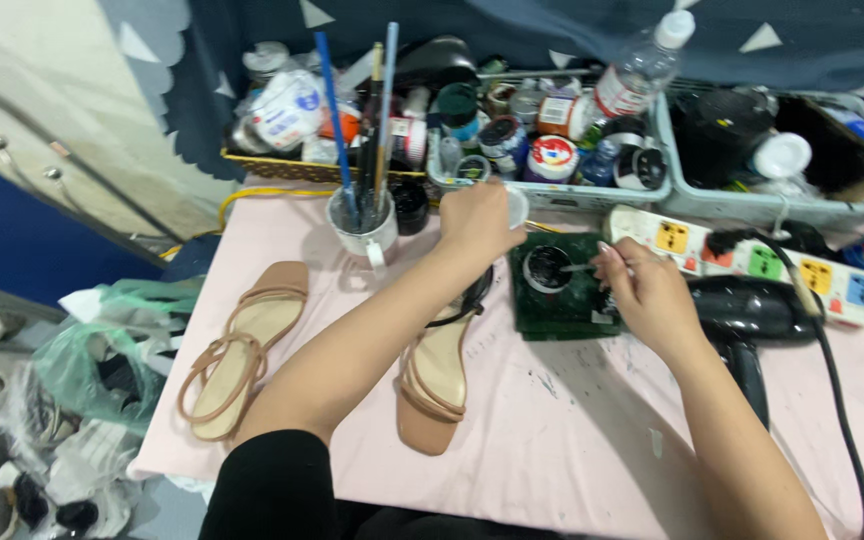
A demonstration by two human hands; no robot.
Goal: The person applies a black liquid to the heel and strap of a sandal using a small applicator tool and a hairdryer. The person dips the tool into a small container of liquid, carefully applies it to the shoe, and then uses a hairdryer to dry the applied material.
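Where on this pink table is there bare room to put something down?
The bare patch lies on the pink cloth between the right sandal and the black hair dryer. The back edge is crowded: brush cup, paint trays, power strip.

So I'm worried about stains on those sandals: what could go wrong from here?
1. The right hand holds a thin tool in the open black paint pot, right beside the sandal; a drip or flick could mark it.
2. The left forearm crosses over that sandal, so a smear could transfer.
3. The power strip and hair dryer sit close to the pot; a spill might reach them.
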